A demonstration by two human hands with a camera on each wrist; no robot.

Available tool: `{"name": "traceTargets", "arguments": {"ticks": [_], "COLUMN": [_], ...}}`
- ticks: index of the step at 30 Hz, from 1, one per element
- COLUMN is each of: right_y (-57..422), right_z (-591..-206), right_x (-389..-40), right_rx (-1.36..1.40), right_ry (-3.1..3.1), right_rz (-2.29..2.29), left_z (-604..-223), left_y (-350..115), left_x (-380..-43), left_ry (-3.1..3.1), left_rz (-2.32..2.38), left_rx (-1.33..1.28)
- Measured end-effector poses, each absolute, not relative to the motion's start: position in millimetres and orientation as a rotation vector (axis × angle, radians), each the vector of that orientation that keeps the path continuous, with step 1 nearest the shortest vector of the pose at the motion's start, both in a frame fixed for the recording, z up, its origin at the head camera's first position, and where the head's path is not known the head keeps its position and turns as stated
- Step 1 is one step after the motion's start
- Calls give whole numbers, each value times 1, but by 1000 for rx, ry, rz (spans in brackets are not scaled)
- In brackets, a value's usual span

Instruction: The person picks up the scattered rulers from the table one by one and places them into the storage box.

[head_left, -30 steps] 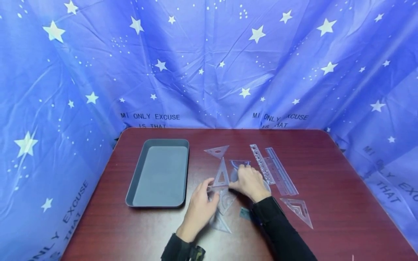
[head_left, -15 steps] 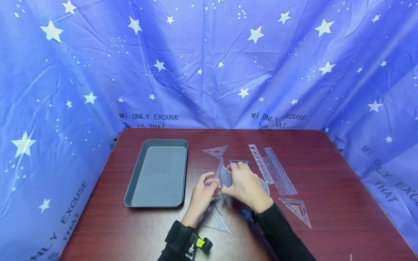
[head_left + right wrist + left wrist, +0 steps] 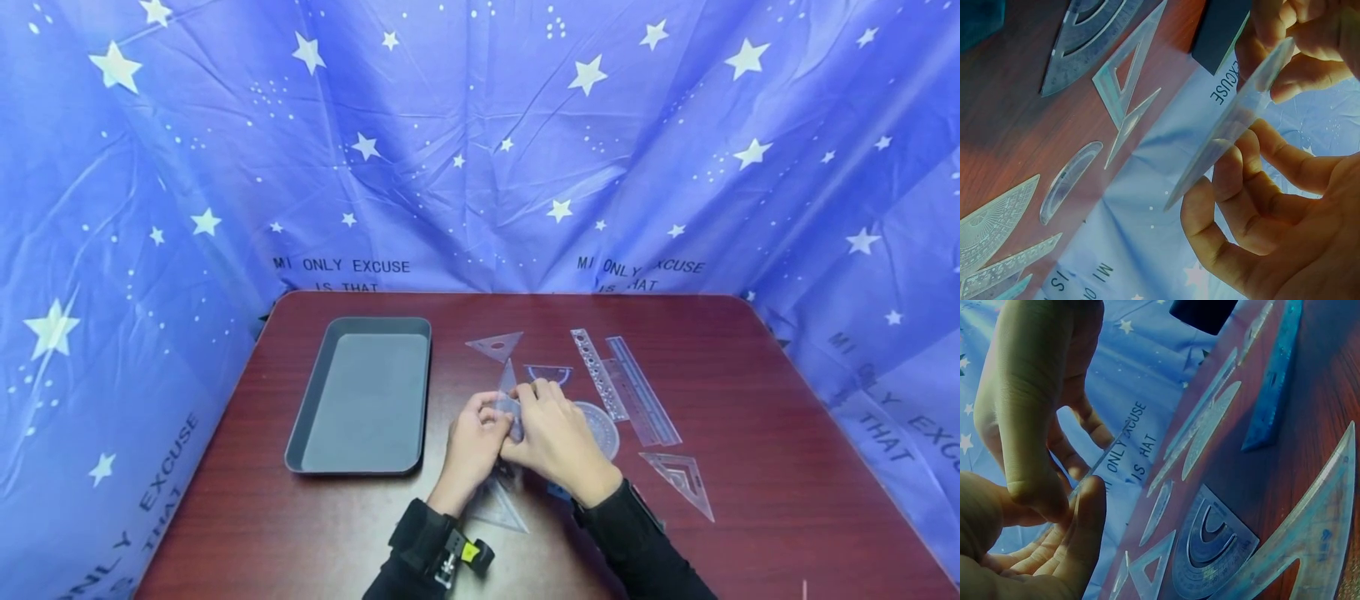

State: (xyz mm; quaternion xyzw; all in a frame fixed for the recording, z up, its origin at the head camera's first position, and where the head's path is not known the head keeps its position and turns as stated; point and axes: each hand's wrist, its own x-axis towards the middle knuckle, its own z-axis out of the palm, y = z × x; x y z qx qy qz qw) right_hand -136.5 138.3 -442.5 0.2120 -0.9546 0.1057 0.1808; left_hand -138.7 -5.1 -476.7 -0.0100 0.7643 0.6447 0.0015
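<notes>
My left hand (image 3: pixel 474 440) and right hand (image 3: pixel 558 433) meet near the table's middle. Between their fingers they pinch opposite ends of a thin clear plastic plate with a curved edge (image 3: pixel 1235 125), which is raised and tilted above the table. My left fingers (image 3: pixel 1297 75) grip its upper end in the right wrist view, while my right fingers (image 3: pixel 1232 178) curl along the other. Below them lie a clear set square (image 3: pixel 498 510), a curved-slot protractor (image 3: pixel 1216 544) mostly hidden from the head view, and another set square (image 3: pixel 1129 69). A round protractor (image 3: pixel 600 429) lies beside my right hand.
A grey tray (image 3: pixel 360 408) stands at the left of the red-brown table (image 3: pixel 787 517). Farther back are a small set square (image 3: pixel 495 344) and a blue-marked protractor (image 3: pixel 549 372). Two rulers (image 3: pixel 598 375) (image 3: pixel 645 392) and a triangle (image 3: pixel 682 479) lie to the right.
My right hand has lifted the plastic plate and moved left toward my left hand. My left fingers have closed onto it, and the round protractor is more exposed.
</notes>
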Motion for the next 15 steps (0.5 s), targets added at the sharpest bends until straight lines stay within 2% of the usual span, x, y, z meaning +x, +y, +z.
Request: {"name": "traceTargets", "arguments": {"ticks": [15], "right_y": [148], "right_z": [-436], "right_x": [-134], "right_rx": [680], "right_ry": [-2773], "right_rz": [421], "left_z": [-473], "left_y": [-5], "left_x": [-138], "left_ry": [2466], "left_rz": [1947], "left_rx": [-85]}}
